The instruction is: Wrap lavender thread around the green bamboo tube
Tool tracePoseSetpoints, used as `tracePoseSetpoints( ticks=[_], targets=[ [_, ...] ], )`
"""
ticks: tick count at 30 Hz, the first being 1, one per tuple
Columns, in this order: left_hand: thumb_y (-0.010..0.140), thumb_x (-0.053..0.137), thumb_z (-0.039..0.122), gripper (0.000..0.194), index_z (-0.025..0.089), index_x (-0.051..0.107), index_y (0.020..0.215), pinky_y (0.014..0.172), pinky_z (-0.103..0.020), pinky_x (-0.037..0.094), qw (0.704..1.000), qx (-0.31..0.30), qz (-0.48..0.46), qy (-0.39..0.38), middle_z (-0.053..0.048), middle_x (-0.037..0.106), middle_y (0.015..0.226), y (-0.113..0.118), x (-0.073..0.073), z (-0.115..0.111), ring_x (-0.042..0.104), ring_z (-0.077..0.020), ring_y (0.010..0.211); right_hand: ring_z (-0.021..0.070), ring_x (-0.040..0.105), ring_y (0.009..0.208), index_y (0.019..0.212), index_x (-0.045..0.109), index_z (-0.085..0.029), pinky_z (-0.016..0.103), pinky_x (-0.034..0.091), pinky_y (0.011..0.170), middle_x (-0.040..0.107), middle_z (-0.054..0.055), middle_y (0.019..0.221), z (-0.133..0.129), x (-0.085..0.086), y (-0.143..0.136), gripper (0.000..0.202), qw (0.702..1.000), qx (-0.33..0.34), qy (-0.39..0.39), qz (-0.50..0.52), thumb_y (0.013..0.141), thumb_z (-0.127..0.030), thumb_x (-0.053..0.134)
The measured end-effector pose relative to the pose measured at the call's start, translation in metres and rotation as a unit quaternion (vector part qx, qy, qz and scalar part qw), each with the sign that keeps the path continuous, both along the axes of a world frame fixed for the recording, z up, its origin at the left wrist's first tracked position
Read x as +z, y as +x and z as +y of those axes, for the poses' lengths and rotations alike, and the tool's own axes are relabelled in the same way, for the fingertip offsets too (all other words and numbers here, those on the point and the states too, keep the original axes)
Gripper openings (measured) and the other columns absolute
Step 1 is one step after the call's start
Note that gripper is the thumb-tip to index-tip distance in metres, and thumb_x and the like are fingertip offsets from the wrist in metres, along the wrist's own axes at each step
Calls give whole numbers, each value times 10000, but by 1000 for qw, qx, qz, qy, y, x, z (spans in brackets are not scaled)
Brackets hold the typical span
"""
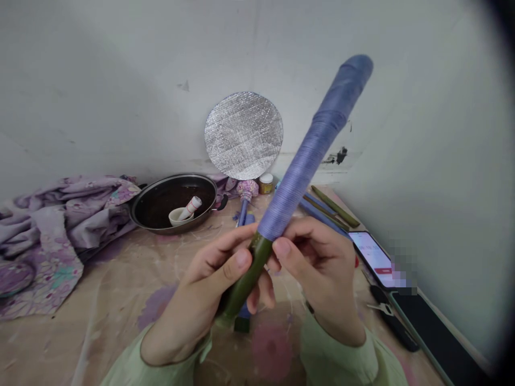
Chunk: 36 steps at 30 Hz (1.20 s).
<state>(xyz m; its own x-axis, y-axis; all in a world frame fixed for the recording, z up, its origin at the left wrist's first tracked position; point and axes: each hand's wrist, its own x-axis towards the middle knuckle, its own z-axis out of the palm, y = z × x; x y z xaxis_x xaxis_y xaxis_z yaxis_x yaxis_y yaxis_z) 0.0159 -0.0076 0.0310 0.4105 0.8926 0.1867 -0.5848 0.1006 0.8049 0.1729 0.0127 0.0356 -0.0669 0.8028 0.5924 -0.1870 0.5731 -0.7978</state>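
A long rod [300, 171] slants up to the right in front of me. Its upper part is wound in blue-purple cord with a smooth blue cap, and its lower part is bare dark green. My left hand [219, 273] is wrapped round the green part, thumb on top. My right hand [317, 268] pinches the rod where the cord ends, thumb against the lowest turns. The rod's lower end is partly behind my left hand.
On the left lie floral cloth [56, 241] and a black pan [140, 217] holding a white cup [177, 215]. A silver disc [243, 135] stands by the wall. Right: green-blue rods [336, 206], a lit phone [374, 260], a key [384, 308], a dark device [434, 335].
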Motion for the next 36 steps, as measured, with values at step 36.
tracePoseSetpoints(
  ticks=[36],
  targets=[
    [996, 577, 346, 223, 192, 733, 1042, 462, -108, 425, 1000, -11, -2, 5, -16, 629, 853, 6, 0, 3, 520, -24, 514, 89, 686, 567, 789, 666, -199, 177, 528, 535, 727, -27, 647, 2, -1, 5, 163, 999, 34, 12, -4, 949, -175, 685]
  ],
)
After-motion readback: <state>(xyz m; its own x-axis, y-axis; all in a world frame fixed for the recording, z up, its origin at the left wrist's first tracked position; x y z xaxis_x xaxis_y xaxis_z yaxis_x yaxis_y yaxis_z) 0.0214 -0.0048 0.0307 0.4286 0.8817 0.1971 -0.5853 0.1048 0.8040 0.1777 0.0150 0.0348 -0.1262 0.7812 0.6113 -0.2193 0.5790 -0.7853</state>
